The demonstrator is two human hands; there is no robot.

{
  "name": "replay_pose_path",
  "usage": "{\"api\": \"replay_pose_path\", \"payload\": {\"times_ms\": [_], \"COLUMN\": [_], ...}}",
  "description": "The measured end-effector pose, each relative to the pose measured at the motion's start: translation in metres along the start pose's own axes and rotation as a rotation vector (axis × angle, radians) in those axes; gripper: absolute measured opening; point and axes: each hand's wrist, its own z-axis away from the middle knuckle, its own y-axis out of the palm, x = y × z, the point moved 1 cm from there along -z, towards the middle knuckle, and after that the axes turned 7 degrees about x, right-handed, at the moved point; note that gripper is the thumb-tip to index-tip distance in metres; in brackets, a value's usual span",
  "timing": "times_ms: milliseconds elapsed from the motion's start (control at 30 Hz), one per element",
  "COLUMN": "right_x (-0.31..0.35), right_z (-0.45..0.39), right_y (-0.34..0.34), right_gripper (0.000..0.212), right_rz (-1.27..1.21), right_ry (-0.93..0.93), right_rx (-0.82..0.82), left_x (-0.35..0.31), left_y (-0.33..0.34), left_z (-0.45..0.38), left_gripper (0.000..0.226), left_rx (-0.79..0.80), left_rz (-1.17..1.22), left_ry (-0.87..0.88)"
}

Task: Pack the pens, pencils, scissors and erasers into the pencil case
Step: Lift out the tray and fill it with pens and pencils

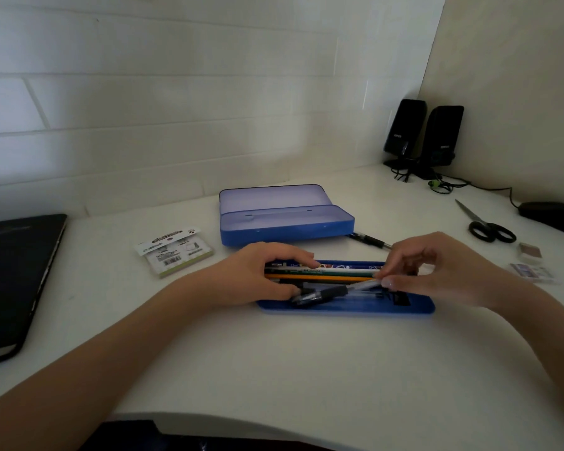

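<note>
A flat blue tray [365, 309] lies on the white desk in front of me, with several pencils [336, 275] and pens lying lengthwise in it. My left hand [264, 271] curls over their left ends, thumb against a black-capped clear pen [336, 291]. My right hand [437, 268] pinches that pen's right end. Behind the tray the blue pencil case [287, 227] stands open with nothing visible inside. One black pen [368, 239] lies just right of the case. Black-handled scissors [485, 224] lie at the far right, with two erasers [531, 262] nearer me.
A closed black laptop [13, 281] fills the left edge. A packaged item with a label [175, 253] sits left of the case. Two black speakers [424, 138] with cables stand in the back right corner, a black mouse [554, 214] beside them. The desk's front edge curves below.
</note>
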Motion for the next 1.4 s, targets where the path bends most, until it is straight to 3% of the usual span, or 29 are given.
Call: {"api": "replay_pose_path", "payload": {"times_ms": [200, 467, 533, 633, 700, 800, 967, 1200, 1400], "right_x": [0.008, 0.004, -0.003, -0.032, -0.053, -0.065, -0.056, -0.052, -0.020], "right_z": [-0.006, -0.010, -0.012, -0.013, -0.012, -0.011, -0.013, -0.012, 0.004], "right_y": [0.019, 0.023, 0.017, -0.002, -0.010, -0.011, -0.005, -0.005, -0.023], "right_gripper": [0.005, 0.023, 0.021, 0.007, 0.013, 0.013, 0.015, 0.002, 0.004], "right_rz": [-0.002, 0.085, 0.105, 0.242, 0.371, 0.343, 0.320, 0.363, 0.135], "right_ry": [-0.012, 0.000, 0.057, 0.162, 0.315, 0.442, 0.408, 0.403, 0.289], "right_rx": [0.000, 0.037, -0.091, -0.442, -0.471, -0.438, -0.371, -0.366, -0.619], "left_x": [0.000, -0.002, -0.002, -0.002, -0.001, 0.000, 0.001, 0.002, 0.003], "left_y": [-0.002, -0.003, -0.004, -0.004, -0.003, -0.003, -0.003, -0.002, -0.003], "left_z": [0.000, 0.001, 0.001, 0.001, 0.000, -0.001, 0.000, -0.002, -0.001], "left_gripper": [0.037, 0.043, 0.042, 0.040, 0.039, 0.039, 0.039, 0.037, 0.037], "left_rx": [0.036, 0.107, 0.111, 0.113, 0.108, 0.099, 0.110, 0.157, 0.186], "left_rz": [0.010, -0.027, -0.038, -0.036, -0.039, -0.044, -0.048, -0.017, -0.066], "left_ry": [-0.001, 0.014, 0.022, 0.020, 0.030, 0.046, 0.047, 0.019, -0.006]}}
